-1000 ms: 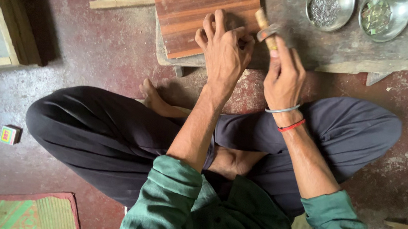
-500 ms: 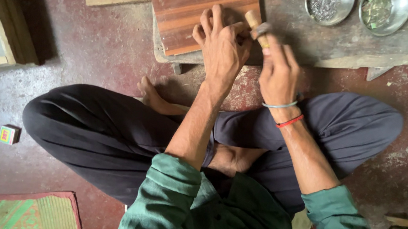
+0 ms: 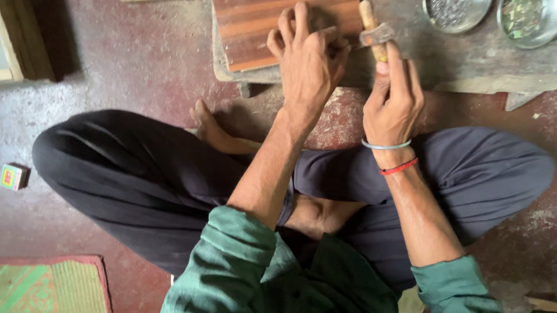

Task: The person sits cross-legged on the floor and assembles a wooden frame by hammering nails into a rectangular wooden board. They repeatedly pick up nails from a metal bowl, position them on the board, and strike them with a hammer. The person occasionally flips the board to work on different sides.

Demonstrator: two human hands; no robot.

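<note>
My left hand (image 3: 312, 54) fingers bent, pressing wooden board (image 3: 272, 15), top centre on stone worktop (image 3: 481, 59). Right hand (image 3: 393, 99) gripping small hammer (image 3: 373, 31). Risk: fingers near head, mis-hit pinches; board may slide.

Worn reddish-brown floor (image 3: 134, 68), a green woven mat (image 3: 34, 286) at one corner, wooden frame (image 3: 3, 32) opposite.

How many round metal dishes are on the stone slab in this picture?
2. One metal dish sits at the top edge, just right of the hammer in the right hand. The second dish is beside it, further right. Both are cropped; more may lie out of view.
</note>
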